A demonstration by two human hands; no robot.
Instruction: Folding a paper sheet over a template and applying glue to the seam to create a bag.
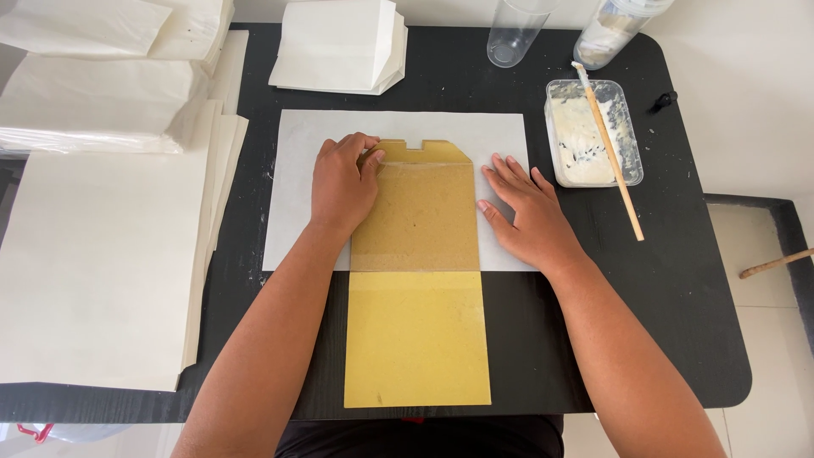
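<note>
A long yellow-brown cardboard template (pixel 417 288) lies lengthwise on a white paper sheet (pixel 292 170) in the middle of the black table (pixel 678 280). Its near half hangs past the sheet toward me. My left hand (pixel 342 182) rests palm down on the sheet at the template's upper left corner, with the thumb on the cardboard. Flat on the sheet just right of the template lies my right hand (pixel 527 212), fingers spread. Neither hand holds anything.
A clear plastic tub of white paste (pixel 592 131) with a wooden stick (pixel 610 153) across it stands at the right. Two clear cups (pixel 517 30) are at the back. Folded white paper bags (pixel 339 42) lie at the back, stacks of white sheets (pixel 102 254) at the left.
</note>
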